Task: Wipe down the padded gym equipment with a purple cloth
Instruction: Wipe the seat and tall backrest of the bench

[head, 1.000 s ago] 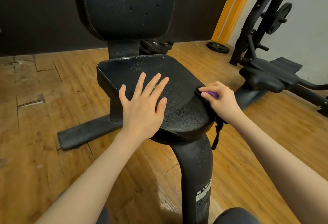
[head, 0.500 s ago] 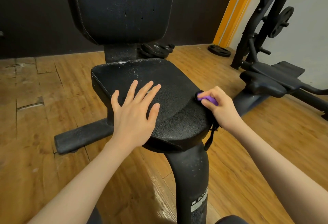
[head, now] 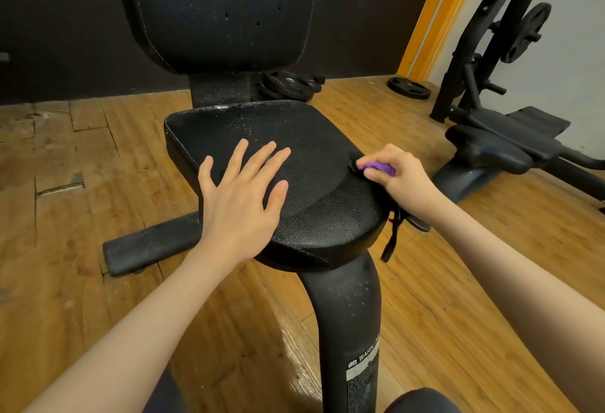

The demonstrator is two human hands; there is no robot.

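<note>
A black padded seat (head: 314,150) sits on a curved black post, with a black padded backrest (head: 216,10) rising behind it. White dust speckles the seat's far part. My left hand (head: 242,196) rests flat on the seat's near left, fingers spread. My right hand (head: 396,173) grips a bunched purple cloth (head: 376,167) against the seat's right edge; most of the cloth is hidden in the fist. A black strap (head: 391,239) hangs below that hand.
The black post (head: 347,324) stands between my knees. A black floor bar (head: 147,245) lies left on the wooden floor. Weight plates (head: 288,85) lie behind the seat. Another black bench and rack (head: 497,141) stand at the right.
The view shifted so the seat sits lower in frame. My right hand with the cloth slid slightly along the seat's right edge. The left hand stays flat on the pad.
</note>
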